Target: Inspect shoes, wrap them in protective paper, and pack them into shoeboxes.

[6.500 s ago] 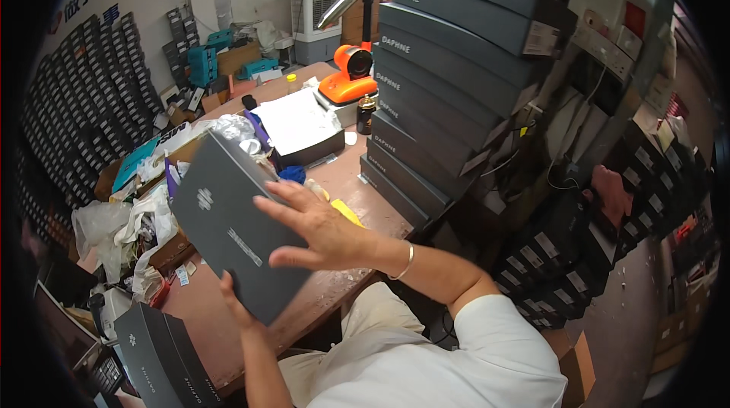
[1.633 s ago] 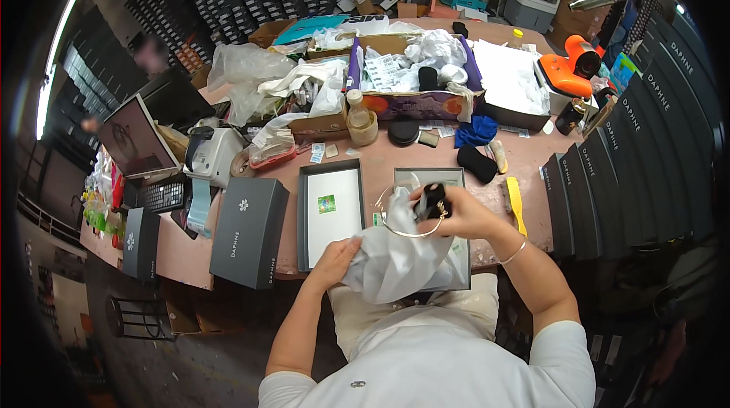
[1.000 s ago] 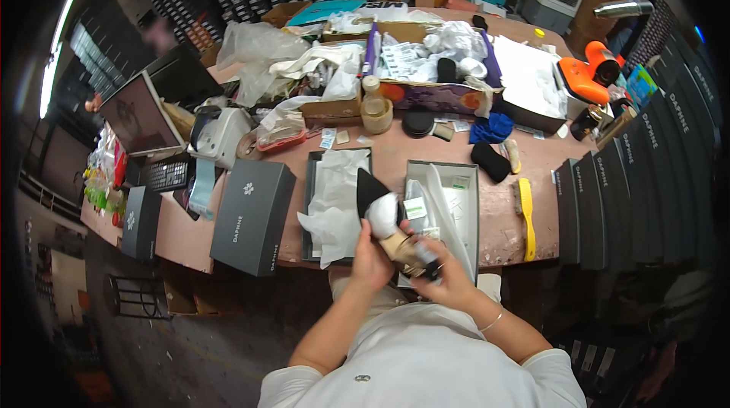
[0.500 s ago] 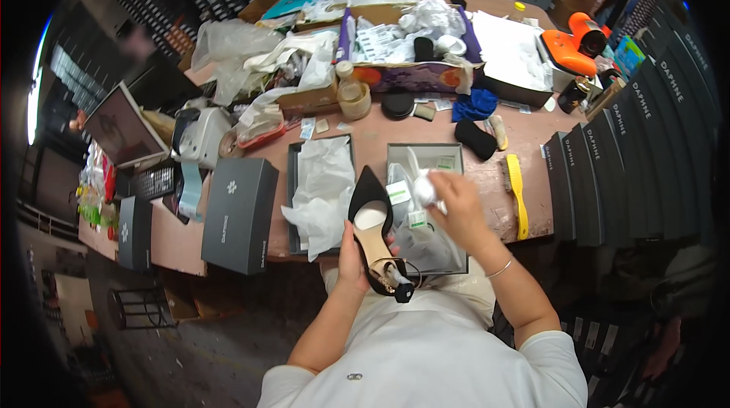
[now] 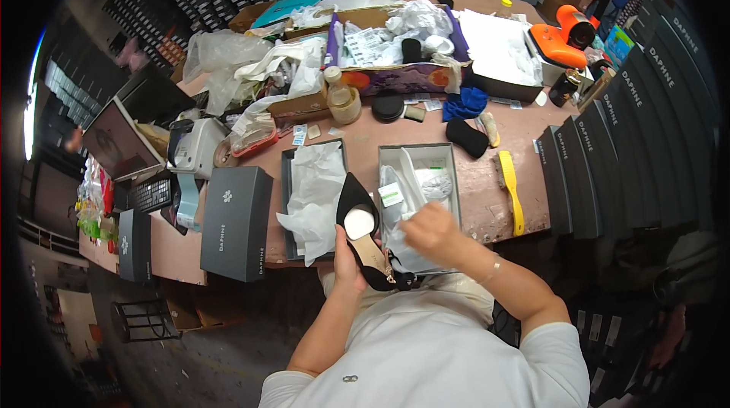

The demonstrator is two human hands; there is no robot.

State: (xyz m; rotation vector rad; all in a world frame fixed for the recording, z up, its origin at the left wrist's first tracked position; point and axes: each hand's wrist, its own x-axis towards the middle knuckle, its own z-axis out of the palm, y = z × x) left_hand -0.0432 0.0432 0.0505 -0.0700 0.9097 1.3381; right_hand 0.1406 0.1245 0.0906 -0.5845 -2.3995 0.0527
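Observation:
A black pointed-toe heeled shoe (image 5: 356,199) with a pale insole and an ankle strap rests in my left hand (image 5: 347,262), its toe pointing away from me. My left fingers wrap round its side; the heel end is partly hidden. My right hand (image 5: 432,234) is over the near part of an open grey shoebox (image 5: 382,151), fingers curled together; whatever is in them cannot be made out. Inside that box lie white tissue, a wrapped white bundle (image 5: 436,184) and a small green-and-white packet (image 5: 391,194).
Left of the shoe, another open box (image 5: 287,172) holds white tissue (image 5: 315,195). A yellow brush (image 5: 509,187) and black pad (image 5: 466,138) lie to the right. Closed grey boxes (image 5: 236,222) stand left, tall stacks (image 5: 582,172) right. A purple carton (image 5: 399,79) sits behind.
My right hand has moved down and nearer me, away from the white bundle, which now shows in the box. The shoe, still in my left hand, has shifted slightly left.

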